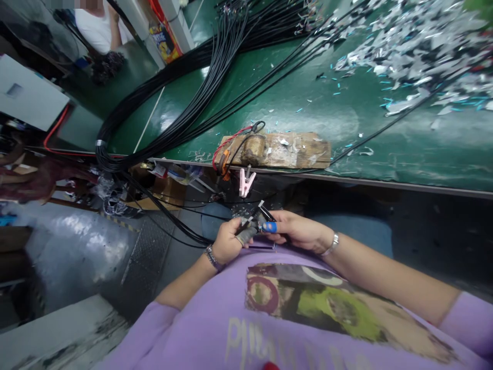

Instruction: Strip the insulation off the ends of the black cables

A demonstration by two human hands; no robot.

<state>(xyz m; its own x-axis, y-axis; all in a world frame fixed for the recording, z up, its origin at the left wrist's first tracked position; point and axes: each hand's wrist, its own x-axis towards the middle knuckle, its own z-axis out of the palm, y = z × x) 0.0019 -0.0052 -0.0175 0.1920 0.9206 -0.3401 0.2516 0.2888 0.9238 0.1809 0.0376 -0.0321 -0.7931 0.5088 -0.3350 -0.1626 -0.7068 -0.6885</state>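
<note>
My left hand (230,242), with grey coverings on its fingertips, is closed around a black cable (196,237) in front of my body. The cable runs off to the left toward the large bundle. My right hand (295,230) meets it there, with blue wrapping on one finger. Its fingers are closed by a slim black piece with a pale tip (265,209), whose kind I cannot make out. Just above the hands, a pink clip (247,183) hangs at the table edge, below a worn wooden block (304,149).
A thick loop of black cables (162,85) lies over the green table (319,110) and droops past its edge. Foil and blue scraps (419,56) are heaped at the back right. Red wire (57,126) runs along the left. Another person (100,25) sits at the far left.
</note>
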